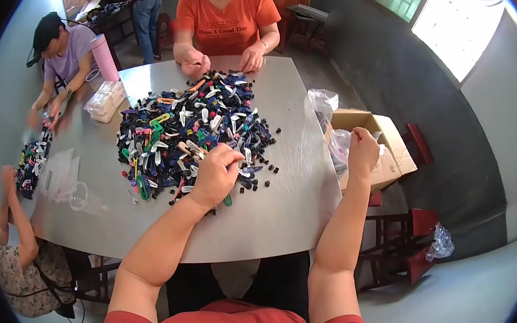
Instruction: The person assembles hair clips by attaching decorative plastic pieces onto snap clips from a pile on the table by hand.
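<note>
A big mixed heap of snap hair clips [179,114] and small black claw clips lies on the metal table [259,223]. The clips are mostly dark blue, black and white, with some green, orange and pink. At the near edge of the heap is my left hand [213,176], its fingers curled together over the clips; anything in them is hidden. My right hand [364,151] is raised beyond the table's right edge, in front of an open cardboard box [388,157]. Its fingers are closed, and I cannot make out what they hold.
Plastic bags [339,147] fill part of the box. Across the table a person in an orange shirt [228,20] works at the heap. Two more people sit at the left by a smaller clip pile [34,157]. Clear containers [105,100], a pink tumbler [105,57] and red stools [423,222] stand around.
</note>
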A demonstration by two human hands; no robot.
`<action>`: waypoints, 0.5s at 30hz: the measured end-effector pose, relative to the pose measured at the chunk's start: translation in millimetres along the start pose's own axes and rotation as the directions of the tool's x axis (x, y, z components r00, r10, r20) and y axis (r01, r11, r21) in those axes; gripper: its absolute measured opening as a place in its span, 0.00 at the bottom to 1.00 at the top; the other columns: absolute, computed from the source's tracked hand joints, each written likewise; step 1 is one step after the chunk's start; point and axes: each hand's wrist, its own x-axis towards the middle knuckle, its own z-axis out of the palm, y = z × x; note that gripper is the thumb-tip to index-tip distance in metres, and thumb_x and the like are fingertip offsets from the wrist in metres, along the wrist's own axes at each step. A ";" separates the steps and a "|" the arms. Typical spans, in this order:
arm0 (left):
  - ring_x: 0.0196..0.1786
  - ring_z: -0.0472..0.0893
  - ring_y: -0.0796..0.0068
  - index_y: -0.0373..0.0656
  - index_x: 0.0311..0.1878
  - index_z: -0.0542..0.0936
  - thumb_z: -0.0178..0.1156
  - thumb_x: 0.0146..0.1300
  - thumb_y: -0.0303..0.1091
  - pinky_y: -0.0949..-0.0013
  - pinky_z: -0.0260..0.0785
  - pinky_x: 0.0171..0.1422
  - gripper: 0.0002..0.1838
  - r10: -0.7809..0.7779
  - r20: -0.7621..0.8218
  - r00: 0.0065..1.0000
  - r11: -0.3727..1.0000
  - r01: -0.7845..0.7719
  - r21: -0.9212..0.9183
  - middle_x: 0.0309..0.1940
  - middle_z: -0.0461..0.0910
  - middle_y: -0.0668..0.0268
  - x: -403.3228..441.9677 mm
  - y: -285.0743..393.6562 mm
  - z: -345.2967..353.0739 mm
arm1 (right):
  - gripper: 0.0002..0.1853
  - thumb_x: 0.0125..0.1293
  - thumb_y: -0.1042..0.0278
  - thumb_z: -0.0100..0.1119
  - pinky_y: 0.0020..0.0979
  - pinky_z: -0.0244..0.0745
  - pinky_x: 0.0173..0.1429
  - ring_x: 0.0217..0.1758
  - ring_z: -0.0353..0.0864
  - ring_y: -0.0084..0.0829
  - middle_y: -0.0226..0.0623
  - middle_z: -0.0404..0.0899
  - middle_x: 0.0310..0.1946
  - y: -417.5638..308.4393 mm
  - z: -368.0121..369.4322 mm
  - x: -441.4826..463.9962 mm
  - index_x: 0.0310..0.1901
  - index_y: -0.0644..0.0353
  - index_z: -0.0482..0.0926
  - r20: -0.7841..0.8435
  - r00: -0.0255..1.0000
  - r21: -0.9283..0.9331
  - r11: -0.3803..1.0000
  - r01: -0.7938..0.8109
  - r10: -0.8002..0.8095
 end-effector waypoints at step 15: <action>0.42 0.83 0.54 0.40 0.50 0.79 0.61 0.61 0.19 0.58 0.76 0.48 0.14 0.125 -0.108 0.986 0.992 -0.126 0.000 0.38 0.82 0.56 2.2 9.2 1.8 | 0.09 0.62 0.75 0.69 0.38 0.80 0.43 0.37 0.84 0.44 0.41 0.84 0.40 -148.8 15.0 -82.4 0.45 0.61 0.86 0.347 0.617 0.661 0.651 0.374 -0.706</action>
